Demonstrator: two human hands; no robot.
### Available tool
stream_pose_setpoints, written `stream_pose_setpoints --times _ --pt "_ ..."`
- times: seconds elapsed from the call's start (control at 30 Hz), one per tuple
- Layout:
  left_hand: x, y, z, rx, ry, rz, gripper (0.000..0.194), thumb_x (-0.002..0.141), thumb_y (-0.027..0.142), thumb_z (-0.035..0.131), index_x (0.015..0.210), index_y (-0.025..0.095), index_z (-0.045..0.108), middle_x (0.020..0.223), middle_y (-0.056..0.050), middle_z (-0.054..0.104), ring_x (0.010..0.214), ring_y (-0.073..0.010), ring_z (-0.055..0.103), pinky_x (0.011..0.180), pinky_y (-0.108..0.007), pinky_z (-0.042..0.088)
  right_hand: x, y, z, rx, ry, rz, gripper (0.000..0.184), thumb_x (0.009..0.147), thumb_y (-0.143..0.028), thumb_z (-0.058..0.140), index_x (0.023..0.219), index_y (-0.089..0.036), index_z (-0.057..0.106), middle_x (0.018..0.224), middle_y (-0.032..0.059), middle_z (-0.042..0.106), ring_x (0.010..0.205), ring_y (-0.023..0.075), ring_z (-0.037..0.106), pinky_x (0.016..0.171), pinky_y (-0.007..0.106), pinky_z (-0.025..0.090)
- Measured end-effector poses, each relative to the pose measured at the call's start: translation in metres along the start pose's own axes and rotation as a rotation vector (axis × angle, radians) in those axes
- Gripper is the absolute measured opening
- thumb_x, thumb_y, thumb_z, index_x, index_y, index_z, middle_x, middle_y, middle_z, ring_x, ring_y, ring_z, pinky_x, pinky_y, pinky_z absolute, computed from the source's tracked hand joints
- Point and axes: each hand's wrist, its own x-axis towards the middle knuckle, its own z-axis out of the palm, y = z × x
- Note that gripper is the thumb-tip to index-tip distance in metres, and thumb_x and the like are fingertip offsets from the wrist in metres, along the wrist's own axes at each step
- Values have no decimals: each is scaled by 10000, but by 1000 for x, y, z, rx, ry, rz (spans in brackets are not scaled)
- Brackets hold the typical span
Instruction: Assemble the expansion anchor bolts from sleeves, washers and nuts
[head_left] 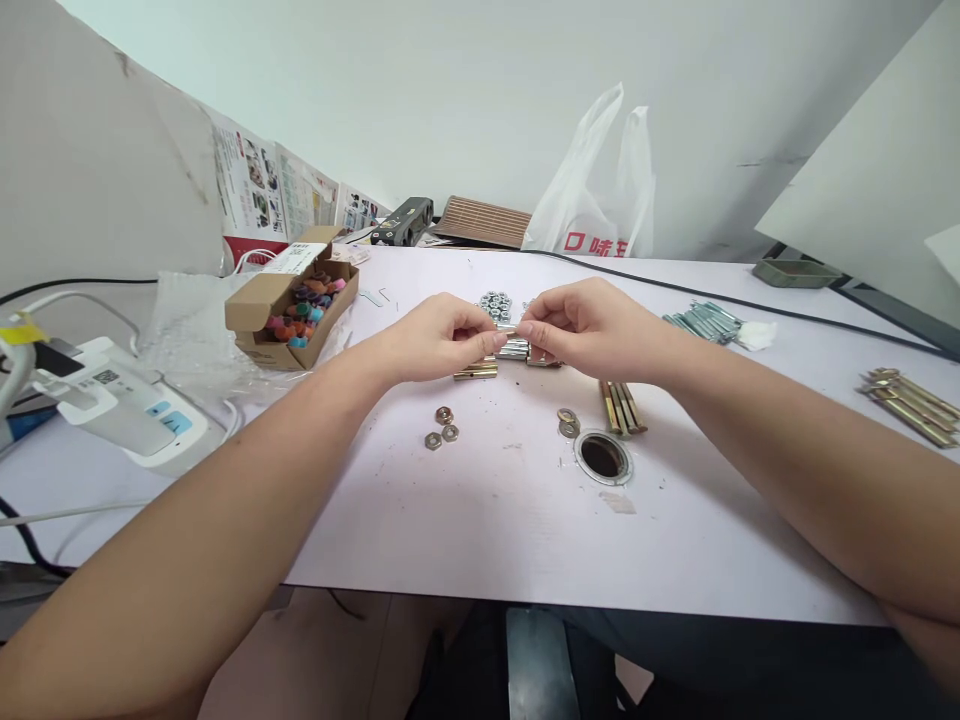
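My left hand (448, 337) and my right hand (576, 325) meet over the middle of the table, fingertips pinched on the two ends of a short, shiny metal piece (511, 333). Its exact kind is too small to make out. Just beneath lie silver metal sleeves (513, 351) and gold-coloured sleeves (477, 372), partly covered by my fingers. A cluster of silver nuts (495, 303) sits behind. Closer to me are three hex nuts (442, 430) on the left and a few washers (568, 422) on the right. Gold-coloured bolts (621, 408) lie side by side below my right wrist.
A round cable hole (603, 457) opens in the table. Silver bolts (705, 322) and more gold bolts (909, 405) lie rightward. At left stand a cardboard box (259, 312) of colourful pieces and a white power strip (142, 410). A black cable (720, 292) crosses behind, near a plastic bag (592, 200).
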Motion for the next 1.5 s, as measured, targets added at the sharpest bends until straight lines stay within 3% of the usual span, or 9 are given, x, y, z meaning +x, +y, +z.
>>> stream_pose_setpoints --times 0.17,0.23,0.5,0.73,0.93,1.1,1.27,1.4,1.5 --pt "4 -9 3 79 180 -11 297 825 396 550 870 171 738 649 -9 626 585 -107 466 541 -246 344 -3 27 -24 -356 -388 335 478 772 -630 575 595 -186 593 567 58 567 455 147 462 487 322 315" --pt "5 -9 4 92 222 -21 309 816 385 565 974 184 740 693 -13 653 606 -111 483 565 -249 366 -5 38 -24 -440 -462 441 443 741 -599 613 582 -188 564 589 65 569 444 153 457 490 335 311" --pt "3 2 9 80 235 -19 302 837 393 536 928 195 746 634 -1 611 577 -103 469 517 -234 338 -3 42 -20 -503 -528 536 325 748 -475 589 608 -188 529 639 88 564 507 179 472 503 348 316" --pt "3 -7 12 196 303 71 381 854 420 500 638 153 664 549 6 555 532 -88 432 530 -237 337 -6 49 -23 -482 -558 590 299 727 -444 620 589 -186 558 610 90 577 528 191 509 496 336 329" --pt "2 2 13 140 318 83 319 828 410 547 716 166 719 593 -7 601 560 -96 457 534 -242 347 -2 47 -19 -397 -545 530 281 740 -405 596 577 -177 571 587 67 568 491 158 475 491 323 341" --pt "3 5 12 -121 250 -58 300 778 430 630 788 151 740 579 -12 589 511 -80 417 461 -229 293 -8 19 -21 -204 -358 259 149 727 -304 587 660 -177 629 587 22 544 497 118 432 483 284 293" --pt "3 5 14 -410 205 -118 327 726 458 700 782 136 720 615 -31 623 529 -92 489 461 -226 330 -14 -3 -12 -120 -143 28 116 731 -268 587 675 -185 646 498 -38 415 470 80 313 482 267 242" --pt "3 5 14 -453 198 -117 345 714 477 712 748 134 711 610 -28 626 539 -94 510 472 -227 352 -12 -1 3 -55 -92 -79 121 737 -257 595 671 -173 653 487 -48 429 474 72 327 493 257 255" --pt "3 5 12 -409 268 -97 345 730 484 694 727 140 702 610 -22 631 545 -94 522 488 -231 368 -11 1 9 8 -73 -90 126 749 -262 598 694 -165 657 475 -54 426 467 67 329 494 248 264"
